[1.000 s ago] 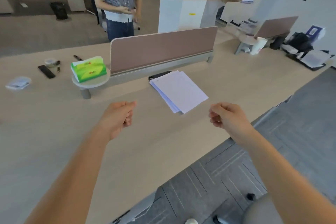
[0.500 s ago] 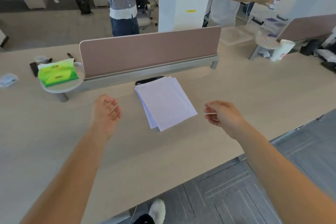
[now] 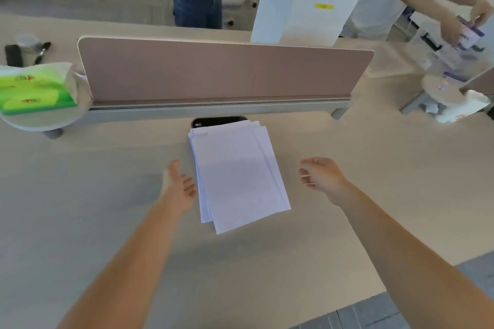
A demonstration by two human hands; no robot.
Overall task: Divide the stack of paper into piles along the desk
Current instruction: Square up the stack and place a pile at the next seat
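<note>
The stack of paper [image 3: 238, 176] lies mid-frame on the desk [image 3: 80, 195], long axis up-frame; the left hand [image 3: 177, 185], open and empty, is just beside its left edge. The right hand [image 3: 320, 177], loosely curled and empty, hangs farther off.

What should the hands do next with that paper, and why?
Probably move the left hand onto the stack of paper and lift a few top sheets. It is empty beside the stack, the right hand holds nothing either, and all the paper lies in one stack.
</note>
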